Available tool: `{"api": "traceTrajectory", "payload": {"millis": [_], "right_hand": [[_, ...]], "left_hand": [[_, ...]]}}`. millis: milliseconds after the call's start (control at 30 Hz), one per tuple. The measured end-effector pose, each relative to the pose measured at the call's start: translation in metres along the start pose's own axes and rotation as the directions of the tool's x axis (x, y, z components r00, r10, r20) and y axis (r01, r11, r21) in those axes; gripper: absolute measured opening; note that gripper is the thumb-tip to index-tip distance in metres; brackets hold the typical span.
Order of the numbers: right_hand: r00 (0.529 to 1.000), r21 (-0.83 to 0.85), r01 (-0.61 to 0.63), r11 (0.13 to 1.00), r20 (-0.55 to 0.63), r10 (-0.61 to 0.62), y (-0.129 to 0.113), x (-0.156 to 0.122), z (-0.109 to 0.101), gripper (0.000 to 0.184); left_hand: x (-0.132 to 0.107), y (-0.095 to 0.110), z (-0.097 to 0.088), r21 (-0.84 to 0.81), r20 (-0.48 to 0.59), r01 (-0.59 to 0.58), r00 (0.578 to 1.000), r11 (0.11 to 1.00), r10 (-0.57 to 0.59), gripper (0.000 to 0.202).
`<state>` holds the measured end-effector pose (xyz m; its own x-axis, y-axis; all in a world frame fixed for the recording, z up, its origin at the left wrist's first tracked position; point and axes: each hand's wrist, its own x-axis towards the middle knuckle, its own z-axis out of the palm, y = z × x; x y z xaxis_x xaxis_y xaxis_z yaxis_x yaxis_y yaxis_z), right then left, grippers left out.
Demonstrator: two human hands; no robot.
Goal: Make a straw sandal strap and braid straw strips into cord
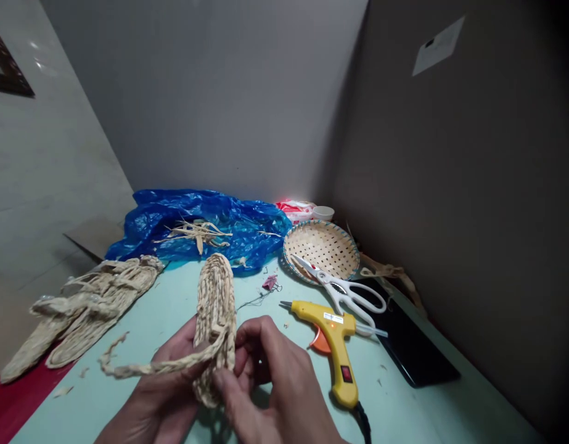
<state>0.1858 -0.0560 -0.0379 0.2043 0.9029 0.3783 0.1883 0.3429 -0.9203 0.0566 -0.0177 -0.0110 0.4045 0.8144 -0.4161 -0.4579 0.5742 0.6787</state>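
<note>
**Strap held against the sole, both hands closed**

Far left of the left hand (159, 394), a pair of finished straw sandals (85, 302) lies at the counter (173, 308) edge, partly over a red cloth (11, 401). The counter ends just past them, so there is little spare room on that side.

The left hand is cupped behind a woven sole (214, 296) and grips it upright, the toe pointing away from the person. A braided strap (145, 368) crosses the lower part of the sole, and its loose tail trails out left over the left hand. The right hand (275, 382) is closed in a pinch where strap meets sole edge (thumb on the near side, fingers curled behind).

As I judge it, the step in hand is fixing the strap's end to the sole. The next move calls for a steady pinch from one hand while the other is freed.

Just right of the right hand lies a yellow glue gun (333, 345), its nozzle pointing left. Beyond it are the scissors (344, 290), resting on the rim of a woven basket (321, 246). A black slab (413, 351) and the wall (450, 216) close that side. The open counter lies ahead of the hands, short of the blue bag (164, 213).
</note>
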Motion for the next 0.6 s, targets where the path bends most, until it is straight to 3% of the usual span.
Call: {"api": "traceTrajectory", "payload": {"millis": [100, 233, 400, 467, 533, 600], "right_hand": [[0.99, -0.073, -0.001, 0.997, 0.14, 0.012, -0.001, -0.003, -0.007, 0.019], [0.959, -0.052, -0.034, 0.998, 0.281, 0.047, -0.002, -0.002, -0.013, 0.016], [0.966, -0.033, -0.059, 0.998, 0.249, 0.065, -0.007, 0.001, -0.016, 0.005], [0.968, -0.055, -0.053, 0.997, 0.243, 0.065, -0.009, 0.001, -0.016, 0.005], [0.968, -0.098, -0.048, 0.994, 0.242, 0.07, -0.011, 0.0, -0.018, 0.008], [0.966, -0.144, -0.048, 0.988, 0.246, 0.082, -0.011, -0.001, -0.019, 0.013]], "left_hand": [[0.007, -0.004, -0.014, 0.043, -0.083, 0.008, 0.997, 0.999, -0.004, 0.046], [0.014, -0.004, -0.03, -0.011, -0.052, 0.034, 0.998, 0.999, -0.035, 0.049], [0.014, 0.002, -0.034, -0.024, 0.067, 0.103, 0.993, 0.994, -0.102, 0.029], [0.015, 0.003, -0.039, -0.009, 0.119, 0.181, 0.977, 0.983, -0.179, 0.024], [0.016, 0.003, -0.045, 0.032, 0.092, 0.213, 0.972, 0.977, -0.215, 0.02], [0.018, 0.002, -0.053, 0.138, 0.028, 0.096, 0.995, 0.986, -0.101, 0.013]]}}
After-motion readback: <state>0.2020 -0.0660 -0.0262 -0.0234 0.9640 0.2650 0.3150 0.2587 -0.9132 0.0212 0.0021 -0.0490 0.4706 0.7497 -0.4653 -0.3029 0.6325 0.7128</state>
